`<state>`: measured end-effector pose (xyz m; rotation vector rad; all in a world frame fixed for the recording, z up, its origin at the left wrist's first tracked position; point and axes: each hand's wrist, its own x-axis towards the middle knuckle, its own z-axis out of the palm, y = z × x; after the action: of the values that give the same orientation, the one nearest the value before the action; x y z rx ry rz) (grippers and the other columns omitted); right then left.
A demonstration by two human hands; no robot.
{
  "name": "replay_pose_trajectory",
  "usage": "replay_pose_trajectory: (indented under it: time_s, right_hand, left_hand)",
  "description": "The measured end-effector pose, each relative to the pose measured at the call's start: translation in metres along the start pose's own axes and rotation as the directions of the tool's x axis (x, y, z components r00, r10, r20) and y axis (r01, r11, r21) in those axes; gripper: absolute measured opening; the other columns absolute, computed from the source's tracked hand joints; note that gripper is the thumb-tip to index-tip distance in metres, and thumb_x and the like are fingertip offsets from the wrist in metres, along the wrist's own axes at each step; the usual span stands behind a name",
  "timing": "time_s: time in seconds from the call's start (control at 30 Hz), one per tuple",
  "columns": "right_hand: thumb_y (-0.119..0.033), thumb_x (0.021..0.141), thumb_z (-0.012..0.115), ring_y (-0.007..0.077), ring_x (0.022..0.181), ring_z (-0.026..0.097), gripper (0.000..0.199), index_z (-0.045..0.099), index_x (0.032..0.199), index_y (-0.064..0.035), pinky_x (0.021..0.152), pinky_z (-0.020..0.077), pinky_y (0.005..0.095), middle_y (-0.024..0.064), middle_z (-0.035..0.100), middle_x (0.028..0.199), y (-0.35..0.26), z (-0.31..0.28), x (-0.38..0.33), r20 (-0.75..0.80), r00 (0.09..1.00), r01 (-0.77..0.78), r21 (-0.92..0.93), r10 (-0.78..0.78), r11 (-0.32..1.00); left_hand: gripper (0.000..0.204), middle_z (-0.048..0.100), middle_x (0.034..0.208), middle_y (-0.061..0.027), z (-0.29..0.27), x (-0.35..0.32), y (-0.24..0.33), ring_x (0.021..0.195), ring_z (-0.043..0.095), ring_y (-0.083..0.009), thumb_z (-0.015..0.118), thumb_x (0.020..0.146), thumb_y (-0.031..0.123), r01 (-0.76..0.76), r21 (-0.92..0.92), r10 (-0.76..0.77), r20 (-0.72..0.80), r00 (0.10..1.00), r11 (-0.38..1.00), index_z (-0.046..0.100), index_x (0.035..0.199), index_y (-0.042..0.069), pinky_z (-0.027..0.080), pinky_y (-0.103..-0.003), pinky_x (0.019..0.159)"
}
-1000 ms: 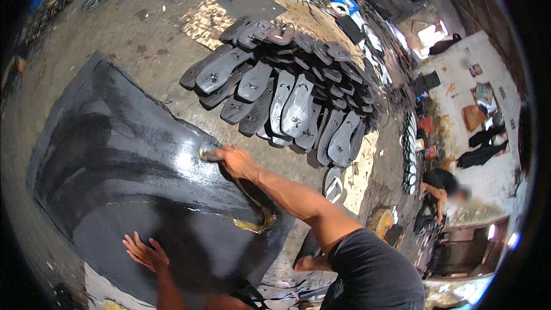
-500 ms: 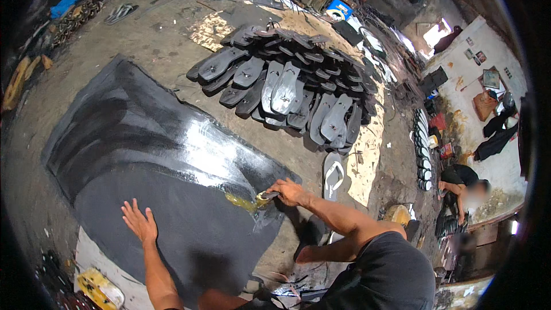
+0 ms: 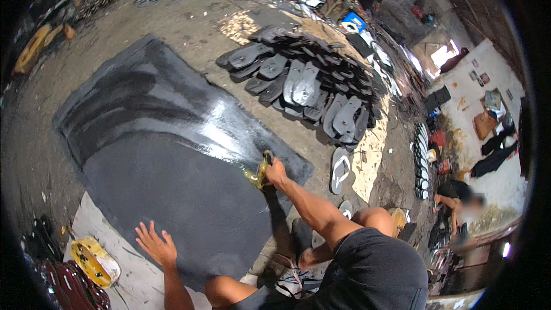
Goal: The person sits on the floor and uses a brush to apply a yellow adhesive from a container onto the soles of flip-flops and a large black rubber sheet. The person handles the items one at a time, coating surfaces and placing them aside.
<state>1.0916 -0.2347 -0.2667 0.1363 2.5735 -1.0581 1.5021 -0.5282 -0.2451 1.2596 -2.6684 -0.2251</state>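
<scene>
A large dark grey sheet (image 3: 189, 206) lies on the floor before me, its far part covered in a wet, shiny band. My right hand (image 3: 276, 173) is closed around the handle of a brush (image 3: 266, 165) coated in yellowish stuff, over the sheet's right part. Beside the brush, a small pool of yellowish glue-like liquid (image 3: 250, 178) rests at the border between the shiny and matt areas. My left hand (image 3: 158, 245) holds nothing; its fingers are spread over the sheet's near left edge.
Beyond the sheet stands a big pile of dark sandal soles (image 3: 307, 83). A sandal with a white strap (image 3: 340, 170) lies right of the sheet. At lower left sits a yellow-stained container (image 3: 94, 261) near glossy dark red pieces (image 3: 72, 287). Another person (image 3: 459, 195) crouches at the right.
My left hand has moved nearer to me, toward the sheet's near edge. The brush has tilted more upright in my right hand. The whole view has shifted.
</scene>
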Motion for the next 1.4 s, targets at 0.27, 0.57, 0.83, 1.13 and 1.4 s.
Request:
replay_pose_trajectory:
  time_s: [0.27, 0.57, 0.83, 1.13, 1.4]
  right_hand:
    - [-0.016, 0.087, 0.061, 0.0486, 0.103, 0.068, 0.037, 0.06, 0.115, 0.0082, 0.089, 0.0547, 0.0504, 0.0358, 0.067, 0.109, -0.121, 0.102, 0.038, 0.042, 0.996, 0.087, -0.062, -0.085, 0.994]
    - [-0.021, 0.094, 0.061, 0.043, 0.092, 0.071, 0.036, 0.059, 0.111, 0.011, 0.073, 0.0586, 0.0488, 0.0323, 0.068, 0.103, -0.273, 0.236, 0.05, 0.357, 0.838, 0.436, 0.019, -0.413, 0.9]
    - [-0.007, 0.087, 0.066, 0.0372, 0.073, 0.073, 0.017, 0.067, 0.092, 0.0096, 0.052, 0.0647, 0.0506, 0.0236, 0.07, 0.087, -0.396, 0.383, -0.042, 0.691, 0.585, 0.403, 0.206, -0.424, 0.892]
    - [-0.002, 0.076, 0.075, 0.0277, 0.088, 0.074, 0.01, 0.075, 0.086, -0.0012, 0.07, 0.0648, 0.0412, 0.0143, 0.076, 0.091, -0.474, 0.493, -0.162, 0.826, 0.438, 0.69, -0.056, -0.354, 0.722]
    - [-0.015, 0.083, 0.062, 0.0378, 0.109, 0.069, 0.036, 0.074, 0.117, -0.0101, 0.094, 0.0559, 0.0465, 0.0168, 0.073, 0.114, -0.49, 0.506, -0.186, 0.853, -0.28, 0.938, 0.146, -0.44, -0.314]
  left_hand:
    - [0.058, 0.031, 0.164, -0.0159, -0.004, 0.005, 0.004, 0.155, 0.018, -0.0373, 0.062, 0.091, 0.024, 0.047, -0.069, -0.044, 0.045, 0.998, 0.996, 0.049, 0.145, 0.011, 0.013, -0.058, 0.125]
    - [0.06, 0.03, 0.163, -0.0146, -0.001, 0.011, -0.005, 0.155, 0.017, -0.0363, 0.062, 0.091, 0.033, 0.068, -0.089, -0.058, 0.117, 0.991, 0.994, 0.048, 0.147, 0.016, 0.01, -0.058, 0.125]
    - [0.061, 0.032, 0.162, -0.0104, 0.0, 0.01, -0.013, 0.155, 0.02, -0.034, 0.067, 0.087, 0.034, 0.142, -0.126, -0.123, 0.143, 0.982, 0.982, 0.05, 0.145, 0.023, 0.012, -0.056, 0.125]
    - [0.058, 0.034, 0.162, -0.006, 0.006, 0.0, -0.018, 0.155, 0.021, -0.0293, 0.069, 0.086, 0.036, 0.193, -0.264, -0.17, 0.109, 0.979, 0.945, 0.054, 0.142, 0.027, 0.019, -0.057, 0.124]
    - [0.052, 0.036, 0.163, -0.0036, 0.008, -0.003, -0.018, 0.154, 0.026, -0.0277, 0.067, 0.089, 0.037, 0.181, -0.315, -0.182, 0.025, 0.983, 0.932, 0.059, 0.14, 0.029, 0.019, -0.054, 0.125]
